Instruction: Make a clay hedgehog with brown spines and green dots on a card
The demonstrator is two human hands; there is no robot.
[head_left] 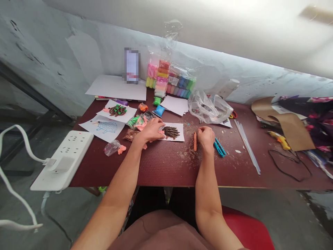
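Forearms (125, 166) stretch forward over the dark red table (161, 173) in the head view, the left angled inward, the right nearly straight. The left hand (152, 130) lies palm down at the left edge of a white card (180, 138), fingers half curled, thumb and index apart at a pink piece (161, 131); whether they pinch it, I cannot tell. Dark, overlapping scales (171, 132) sit on the card, just right of that hand. The right hand (206, 137) is curled closed, knuckles up, between an orange cutter (195, 141) and a teal tool (220, 147); anything inside it is hidden.
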